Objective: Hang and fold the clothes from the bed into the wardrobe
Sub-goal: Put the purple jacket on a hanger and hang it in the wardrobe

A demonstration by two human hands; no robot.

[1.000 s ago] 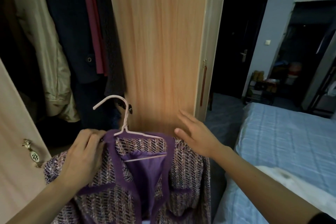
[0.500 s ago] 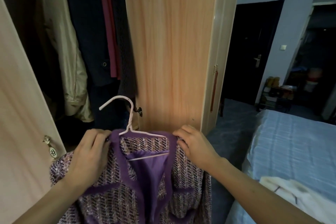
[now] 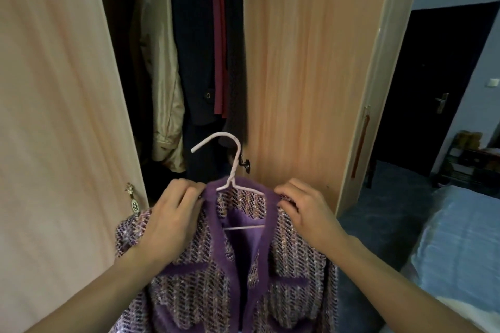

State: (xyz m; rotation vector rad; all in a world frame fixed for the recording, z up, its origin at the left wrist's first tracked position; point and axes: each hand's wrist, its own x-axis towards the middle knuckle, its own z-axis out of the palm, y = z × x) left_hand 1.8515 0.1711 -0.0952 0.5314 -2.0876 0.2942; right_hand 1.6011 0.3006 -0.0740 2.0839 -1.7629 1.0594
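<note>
You are holding the jacket [image 3: 216, 265] on its hanger [image 3: 230, 170] just in front of the open wardrobe [image 3: 311, 62]. Your left hand [image 3: 173, 219] is pinching the left shoulder, your right hand [image 3: 305, 211] is pinching the right, and the hook is pointing toward the coats [image 3: 194, 48] inside.
</note>
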